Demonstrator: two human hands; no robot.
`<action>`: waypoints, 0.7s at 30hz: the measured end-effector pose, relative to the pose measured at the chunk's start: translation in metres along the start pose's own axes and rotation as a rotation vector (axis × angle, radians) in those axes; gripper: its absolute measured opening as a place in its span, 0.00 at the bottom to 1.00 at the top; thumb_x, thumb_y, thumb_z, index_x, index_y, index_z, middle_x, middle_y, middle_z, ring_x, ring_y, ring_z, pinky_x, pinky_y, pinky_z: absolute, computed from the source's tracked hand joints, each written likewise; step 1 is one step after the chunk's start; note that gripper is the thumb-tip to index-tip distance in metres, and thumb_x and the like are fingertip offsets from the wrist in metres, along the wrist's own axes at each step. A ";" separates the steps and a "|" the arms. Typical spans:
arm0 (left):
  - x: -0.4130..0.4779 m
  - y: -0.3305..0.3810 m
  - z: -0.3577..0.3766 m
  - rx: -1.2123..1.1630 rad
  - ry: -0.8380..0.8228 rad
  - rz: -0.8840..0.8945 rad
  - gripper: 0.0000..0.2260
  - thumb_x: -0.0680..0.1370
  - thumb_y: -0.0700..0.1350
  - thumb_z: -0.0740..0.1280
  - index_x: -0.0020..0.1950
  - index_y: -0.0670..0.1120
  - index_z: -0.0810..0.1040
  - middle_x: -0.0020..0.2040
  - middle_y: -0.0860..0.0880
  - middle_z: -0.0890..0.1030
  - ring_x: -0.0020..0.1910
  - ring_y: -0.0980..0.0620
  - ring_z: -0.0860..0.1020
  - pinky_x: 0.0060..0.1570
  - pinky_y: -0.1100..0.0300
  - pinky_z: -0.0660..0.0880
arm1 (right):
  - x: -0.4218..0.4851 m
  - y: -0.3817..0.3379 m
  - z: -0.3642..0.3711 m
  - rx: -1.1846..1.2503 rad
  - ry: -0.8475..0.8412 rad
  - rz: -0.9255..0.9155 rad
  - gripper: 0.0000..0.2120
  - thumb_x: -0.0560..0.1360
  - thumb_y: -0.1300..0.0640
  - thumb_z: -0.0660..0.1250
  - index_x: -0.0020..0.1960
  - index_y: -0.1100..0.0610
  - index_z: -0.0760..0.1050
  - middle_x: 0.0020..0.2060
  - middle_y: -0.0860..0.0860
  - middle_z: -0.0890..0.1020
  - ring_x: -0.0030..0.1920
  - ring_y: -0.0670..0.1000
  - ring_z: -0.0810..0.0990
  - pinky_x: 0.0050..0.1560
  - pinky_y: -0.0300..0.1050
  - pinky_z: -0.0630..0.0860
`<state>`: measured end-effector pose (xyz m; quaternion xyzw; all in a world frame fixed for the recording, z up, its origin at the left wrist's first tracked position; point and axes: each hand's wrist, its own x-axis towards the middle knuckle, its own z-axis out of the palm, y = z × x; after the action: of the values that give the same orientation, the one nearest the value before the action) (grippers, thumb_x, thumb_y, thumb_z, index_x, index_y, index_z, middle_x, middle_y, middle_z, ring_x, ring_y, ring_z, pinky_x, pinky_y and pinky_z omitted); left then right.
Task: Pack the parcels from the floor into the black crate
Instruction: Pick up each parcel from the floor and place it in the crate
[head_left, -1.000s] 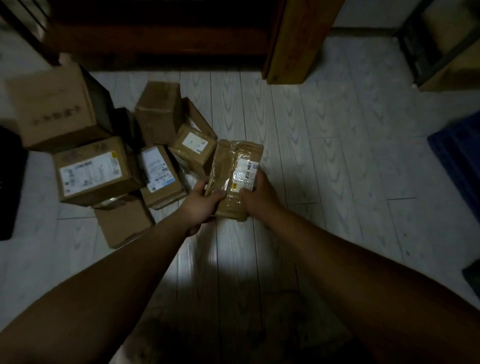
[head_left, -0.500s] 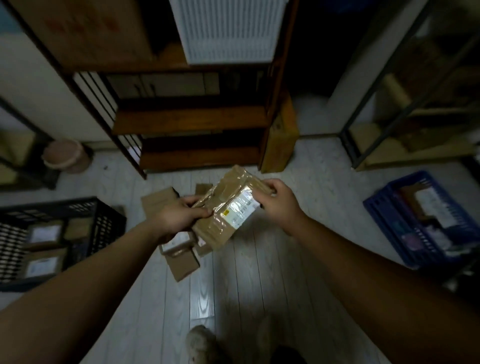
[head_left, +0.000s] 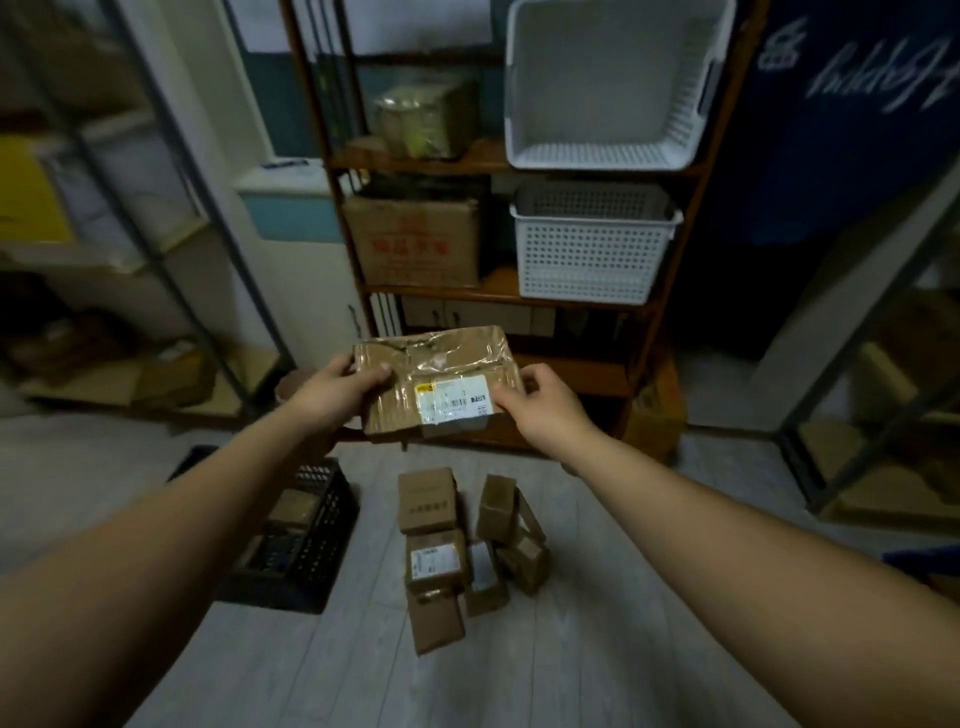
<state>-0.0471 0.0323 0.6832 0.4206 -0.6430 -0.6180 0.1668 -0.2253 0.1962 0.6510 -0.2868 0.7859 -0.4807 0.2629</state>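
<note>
A flat taped cardboard parcel (head_left: 441, 371) with a white label is held up at chest height in front of the shelf. My left hand (head_left: 337, 392) grips its left edge and my right hand (head_left: 543, 410) grips its right edge. Below on the floor lies a cluster of several small cardboard parcels (head_left: 457, 551). The black crate (head_left: 311, 540) stands on the floor to their left, partly behind my left forearm, with some parcels inside.
A wooden shelf unit (head_left: 665, 291) stands straight ahead with two white baskets (head_left: 597, 249) and a cardboard box (head_left: 415, 244). Metal racks flank it left (head_left: 171, 249) and right (head_left: 883, 415). A blue crate corner (head_left: 919, 558) shows at the right.
I have lifted the parcel off the floor and turned it level, and my view has risen from the floor to the shelves. Both hands stay on the parcel.
</note>
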 end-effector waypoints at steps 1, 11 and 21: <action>-0.003 0.004 -0.018 0.019 0.004 0.016 0.16 0.76 0.51 0.66 0.64 0.54 0.71 0.51 0.45 0.81 0.47 0.45 0.81 0.37 0.53 0.78 | -0.001 -0.012 0.011 -0.018 -0.032 -0.039 0.19 0.74 0.42 0.66 0.62 0.47 0.70 0.54 0.46 0.77 0.50 0.47 0.77 0.41 0.41 0.72; -0.017 -0.030 -0.224 0.011 0.072 -0.012 0.30 0.71 0.52 0.71 0.71 0.52 0.64 0.55 0.45 0.79 0.46 0.46 0.83 0.39 0.56 0.79 | -0.005 -0.112 0.201 0.073 -0.229 -0.142 0.20 0.79 0.51 0.61 0.71 0.46 0.63 0.52 0.42 0.77 0.43 0.38 0.75 0.38 0.36 0.70; 0.007 -0.075 -0.368 -0.035 0.101 -0.082 0.34 0.72 0.49 0.71 0.71 0.67 0.57 0.57 0.46 0.75 0.44 0.45 0.83 0.34 0.55 0.80 | 0.003 -0.161 0.348 0.069 -0.292 -0.134 0.21 0.80 0.52 0.60 0.72 0.46 0.61 0.60 0.47 0.78 0.52 0.47 0.80 0.52 0.46 0.79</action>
<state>0.2444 -0.2050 0.6776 0.4742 -0.6051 -0.6133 0.1812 0.0442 -0.0760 0.6577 -0.3962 0.7014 -0.4771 0.3513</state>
